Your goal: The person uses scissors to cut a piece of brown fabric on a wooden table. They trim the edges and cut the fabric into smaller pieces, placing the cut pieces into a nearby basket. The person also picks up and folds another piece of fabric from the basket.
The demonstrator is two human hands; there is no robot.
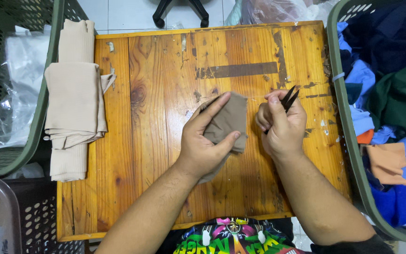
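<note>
My left hand (207, 141) grips a small folded piece of tan-brown cloth (231, 117) just above the middle of a worn wooden table (165, 84). The thumb and fingers pinch the cloth from both sides. My right hand (282, 124) is closed around a pair of small black snips (289, 98), whose dark tips point up and to the right. A thin pale thread runs from the cloth's top corner toward the right hand. The two hands sit close together, a few centimetres apart.
A stack of folded beige ribbed fabric (74, 99) lies along the table's left edge. A green basket (15, 80) with clear plastic stands at left. A green basket (348, 136) at right holds blue, green and orange cloth. A chair base (180, 11) is beyond the table.
</note>
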